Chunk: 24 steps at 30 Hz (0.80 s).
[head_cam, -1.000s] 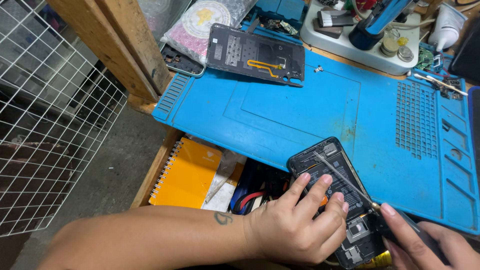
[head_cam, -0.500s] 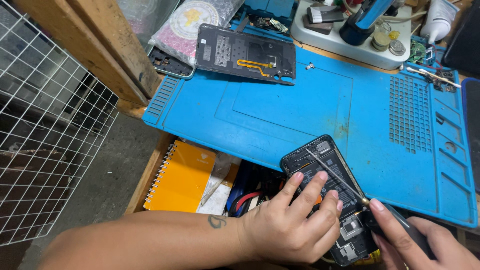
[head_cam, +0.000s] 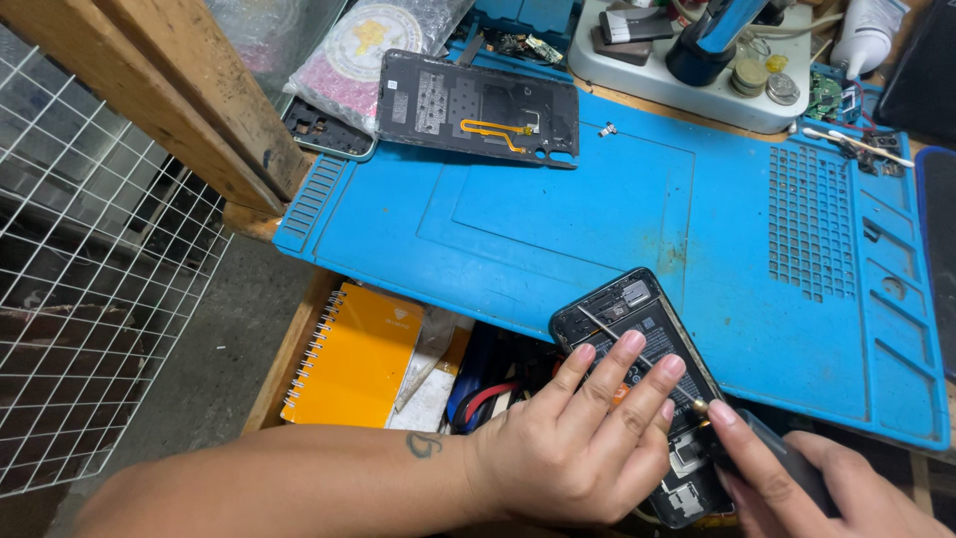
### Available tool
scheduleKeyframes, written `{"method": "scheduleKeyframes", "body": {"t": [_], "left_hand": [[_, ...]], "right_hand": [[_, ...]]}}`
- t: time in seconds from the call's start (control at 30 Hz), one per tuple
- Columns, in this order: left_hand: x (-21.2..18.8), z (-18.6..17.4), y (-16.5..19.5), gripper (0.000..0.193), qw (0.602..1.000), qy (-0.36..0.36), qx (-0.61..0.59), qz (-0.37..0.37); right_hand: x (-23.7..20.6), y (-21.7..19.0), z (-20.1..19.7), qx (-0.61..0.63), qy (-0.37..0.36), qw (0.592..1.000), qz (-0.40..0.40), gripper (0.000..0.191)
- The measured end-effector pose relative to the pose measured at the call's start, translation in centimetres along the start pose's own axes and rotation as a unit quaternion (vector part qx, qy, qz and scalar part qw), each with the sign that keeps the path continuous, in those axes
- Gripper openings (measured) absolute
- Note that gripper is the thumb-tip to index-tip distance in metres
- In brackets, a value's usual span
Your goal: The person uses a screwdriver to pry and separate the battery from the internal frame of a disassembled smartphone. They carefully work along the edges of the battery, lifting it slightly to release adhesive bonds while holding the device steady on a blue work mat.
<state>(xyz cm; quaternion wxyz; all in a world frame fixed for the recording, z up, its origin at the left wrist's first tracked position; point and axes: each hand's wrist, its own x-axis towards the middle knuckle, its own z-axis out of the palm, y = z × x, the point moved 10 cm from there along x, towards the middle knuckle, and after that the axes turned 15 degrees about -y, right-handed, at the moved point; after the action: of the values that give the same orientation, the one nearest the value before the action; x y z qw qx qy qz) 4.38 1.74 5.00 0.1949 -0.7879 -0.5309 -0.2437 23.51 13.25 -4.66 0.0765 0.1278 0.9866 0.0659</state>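
Head view | your left hand point(head_cam: 573, 453) presses spread fingers on the opened black phone with exposed internals point(head_cam: 637, 349), at the near edge of the blue silicone work mat point(head_cam: 597, 219) | your right hand point(head_cam: 827, 493) grips a thin metal-tipped screwdriver point(head_cam: 647, 364), its tip on the phone beyond your left fingertips | orange spiral notebook point(head_cam: 358, 354) left of your left hand

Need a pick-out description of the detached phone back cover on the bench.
Start at the big blue work mat and go to its far left corner. There lies the back cover, a dark grey flat panel, inner side up. An orange flex cable on it sets it apart from the opened phone under the left hand at the near edge.
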Motion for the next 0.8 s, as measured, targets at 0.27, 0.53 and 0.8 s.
{"method": "scheduleKeyframes", "body": {"t": [0.27, 0.53, 0.8], "left_hand": [[0.1, -0.3, -0.1, 0.022, 1.000, 0.008, 0.001, -0.002], [0.2, -0.4, -0.2, 0.024, 1.000, 0.005, 0.004, -0.004], [0.4, -0.2, -0.4, 0.019, 1.000, -0.006, 0.013, -0.011]], "right_hand": [[0.0, 0.3, -1.2, 0.016, 0.019, 0.999, 0.042, 0.066], [0.5, 0.4, -1.6, 0.016, 0.007, 0.998, 0.052, 0.067], [0.3, 0.7, -1.8, 0.047, 0.028, 0.998, 0.036, 0.065]]}}
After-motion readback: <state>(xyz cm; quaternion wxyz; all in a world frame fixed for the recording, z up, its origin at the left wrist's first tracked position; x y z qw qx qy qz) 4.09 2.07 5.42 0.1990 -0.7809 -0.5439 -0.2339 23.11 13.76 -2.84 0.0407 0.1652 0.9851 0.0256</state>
